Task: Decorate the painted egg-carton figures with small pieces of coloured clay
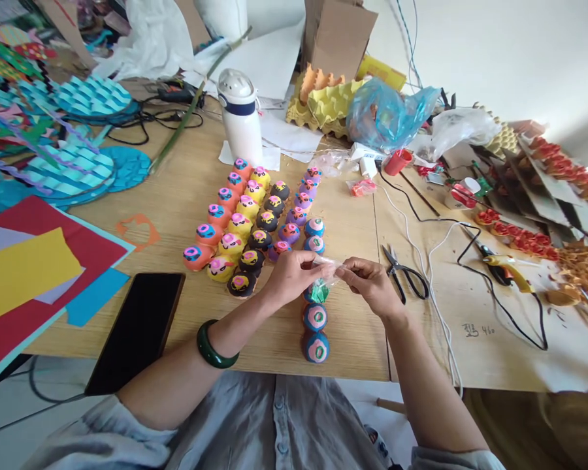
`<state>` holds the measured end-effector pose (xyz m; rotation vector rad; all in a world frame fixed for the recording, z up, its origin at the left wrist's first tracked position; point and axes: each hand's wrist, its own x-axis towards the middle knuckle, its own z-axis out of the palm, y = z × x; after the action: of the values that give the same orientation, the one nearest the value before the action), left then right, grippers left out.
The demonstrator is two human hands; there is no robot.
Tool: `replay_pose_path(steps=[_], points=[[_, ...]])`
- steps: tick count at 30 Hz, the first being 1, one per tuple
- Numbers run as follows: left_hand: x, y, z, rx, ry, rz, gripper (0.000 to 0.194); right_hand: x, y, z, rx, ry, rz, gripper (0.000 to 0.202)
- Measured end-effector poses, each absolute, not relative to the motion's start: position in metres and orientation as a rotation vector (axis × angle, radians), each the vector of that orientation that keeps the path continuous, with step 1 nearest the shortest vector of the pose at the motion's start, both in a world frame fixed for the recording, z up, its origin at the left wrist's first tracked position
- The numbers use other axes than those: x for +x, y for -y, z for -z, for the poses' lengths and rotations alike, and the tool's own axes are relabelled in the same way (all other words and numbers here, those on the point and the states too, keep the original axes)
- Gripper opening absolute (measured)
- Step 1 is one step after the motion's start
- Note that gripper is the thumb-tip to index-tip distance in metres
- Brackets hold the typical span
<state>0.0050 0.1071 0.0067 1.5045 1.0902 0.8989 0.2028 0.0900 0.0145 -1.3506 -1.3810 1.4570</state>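
Note:
Both hands pinch a small clear plastic bag (329,271) between fingers and thumbs. My left hand (291,277), with a dark green bangle (206,346) on its wrist, grips one side of the bag. On the other side my right hand (367,282) has its fingers closed. A green lump (319,292), probably soft clay, shows in the lower part of the bag. Below lies a column of blue domes (316,348) with pink patches and green rings, partly hidden by the hands. Left of it run rows of purple domes (289,233), black domes (259,239), yellow domes (232,244) and orange domes (198,256).
Black scissors (406,274) lie right of my right hand, beside white cables (434,300) and a yellow glue gun (512,269). A phone (136,326) and coloured sheets (34,274) are at left. A white bottle (240,117) stands behind the domes, near egg trays (330,104).

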Motion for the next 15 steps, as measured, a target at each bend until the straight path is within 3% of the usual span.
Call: replay_pose_path(steps=[4, 10, 15], points=[[0.004, -0.107, -0.004, 1.557, -1.111, -0.892, 0.031, 0.203, -0.091, -0.013, -1.381, 1.369, -1.496, 0.041], [0.000, -0.109, 0.006, 1.489, -1.033, -0.855, 0.053, 0.208, -0.098, -0.019, -1.425, 1.479, -1.309, 0.040], [0.001, -0.105, 0.010, 1.376, -1.055, -0.985, 0.052, 0.216, -0.115, -0.025, -1.448, 1.501, -1.383, 0.037]])
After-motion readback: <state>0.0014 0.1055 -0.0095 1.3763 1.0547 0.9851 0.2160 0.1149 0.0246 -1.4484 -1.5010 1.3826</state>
